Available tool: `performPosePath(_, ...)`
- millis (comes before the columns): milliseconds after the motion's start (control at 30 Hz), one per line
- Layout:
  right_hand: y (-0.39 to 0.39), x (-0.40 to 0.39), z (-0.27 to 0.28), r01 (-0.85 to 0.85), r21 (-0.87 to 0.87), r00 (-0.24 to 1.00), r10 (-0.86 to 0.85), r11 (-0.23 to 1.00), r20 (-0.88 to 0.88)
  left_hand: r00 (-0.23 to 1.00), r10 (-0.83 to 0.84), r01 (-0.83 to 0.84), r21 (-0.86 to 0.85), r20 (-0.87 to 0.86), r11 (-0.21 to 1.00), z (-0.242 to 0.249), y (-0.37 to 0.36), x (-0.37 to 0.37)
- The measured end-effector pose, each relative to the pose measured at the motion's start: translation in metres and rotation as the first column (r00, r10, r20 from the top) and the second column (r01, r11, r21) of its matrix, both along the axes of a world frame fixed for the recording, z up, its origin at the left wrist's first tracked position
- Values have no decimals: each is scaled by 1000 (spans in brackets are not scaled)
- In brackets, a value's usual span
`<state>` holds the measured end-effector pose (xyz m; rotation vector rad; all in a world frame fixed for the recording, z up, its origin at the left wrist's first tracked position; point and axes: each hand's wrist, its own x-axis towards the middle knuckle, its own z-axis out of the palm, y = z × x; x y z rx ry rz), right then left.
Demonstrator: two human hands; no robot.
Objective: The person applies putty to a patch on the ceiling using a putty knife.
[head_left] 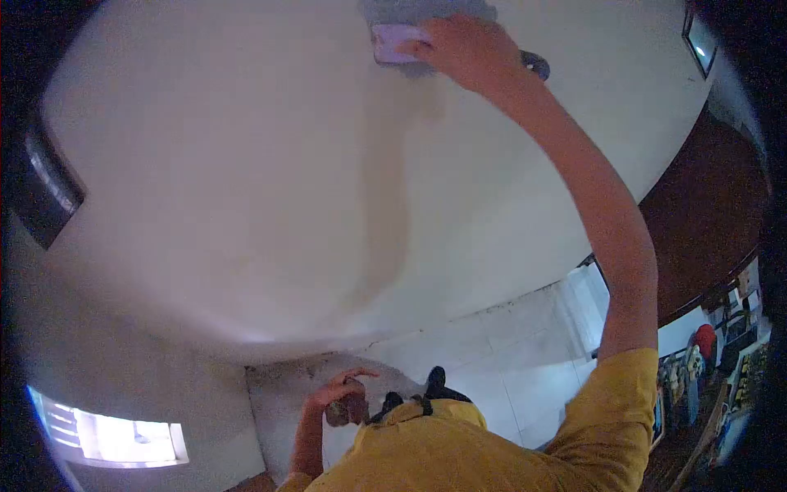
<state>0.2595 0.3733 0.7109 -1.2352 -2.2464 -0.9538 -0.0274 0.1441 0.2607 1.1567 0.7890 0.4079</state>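
Note:
High on the pale wall (270, 164), my right hand (467, 51) is raised at the end of a stretched arm. Its fingers are closed on a flat, whitish rectangular tool (395, 43) that overlaps a grey patch (430, 11) of wall. A dark rounded piece (535, 66) shows beyond my wrist. Low down beside my body is my left hand (338, 395), its index finger pointing out and the other fingers curled around a brownish, roundish thing (354, 407). I cannot tell what that thing is. A brownish vertical streak (384, 197) runs down the wall below the tool.
My dark shoes (436, 379) stand on light floor tiles (484, 369) near the wall's base. A bright window (127, 440) is at lower left, a dark glossy object (51, 184) at left. To the right are a dark red-brown surface (709, 221) and cluttered items (697, 361).

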Motion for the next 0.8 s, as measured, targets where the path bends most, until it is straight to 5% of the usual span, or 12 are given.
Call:
performPosePath(167, 1, -6, 18, 114, -146, 993, -115, 983, 6, 997, -3, 6, 37, -72, 999, -6, -2, -7)
performPosePath(267, 11, -36, -7, 35, -47, 999, -34, 998, 25, 1000, 13, -13, -89, -4, 996, -12, -3, -2)
performPosePath(333, -5, -23, 6, -2, 0, 998, 2, 1000, 57, 998, -10, 14, 71, -54, 997, -11, -2, -6)
performPosePath(467, 7, -35, 7, 108, 32, 993, -110, 994, 42, 997, 34, -32, -23, 76, 999, 0, -9, -19)
performPosePath(567, 6, -34, -2, 108, 132, 990, -119, 985, 79, 1000, -5, 6, -65, 11, 998, 9, -7, -16)
performPosePath(800, 1, -28, 8, 123, -8, 992, -123, 992, 11, 999, -17, 16, -20, -42, 1000, 8, -1, -5)
